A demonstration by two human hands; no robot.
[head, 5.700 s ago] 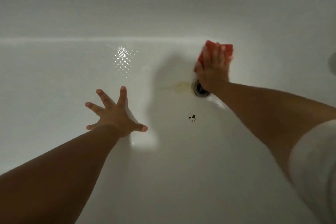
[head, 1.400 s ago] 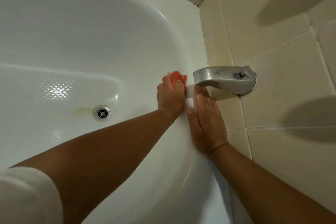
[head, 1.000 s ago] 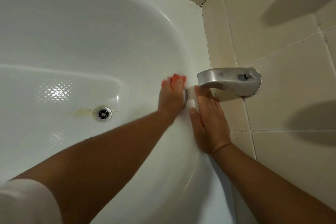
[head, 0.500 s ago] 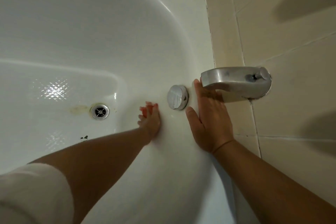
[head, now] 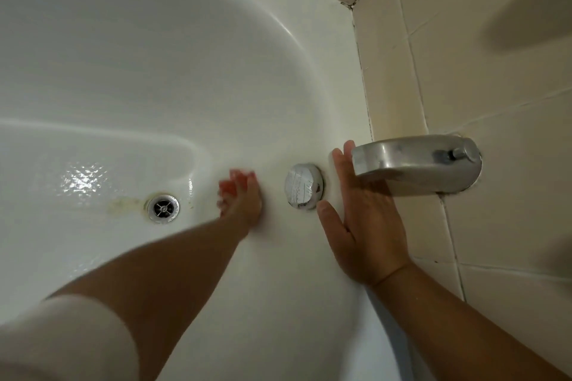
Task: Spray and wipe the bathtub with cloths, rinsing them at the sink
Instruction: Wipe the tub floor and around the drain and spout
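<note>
Head view, right hand point(head: 362, 219): flat, fingers straight, braced on the bathtub point(head: 185, 56) wall under the spout point(head: 414, 161); may slip if the enamel is wet.
Left hand point(head: 244, 199): blurred, pressing the red cloth point(head: 227, 187) near the drain point(head: 163, 208); whether its fingers curl, cannot tell; the cloth may slip free.

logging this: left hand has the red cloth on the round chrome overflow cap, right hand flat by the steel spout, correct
Not on the cap. The head view shows the left hand with the red cloth on the white bathtub wall, between the round chrome overflow cap and the metal drain, apart from both. The right hand is flat by the steel spout.
</note>
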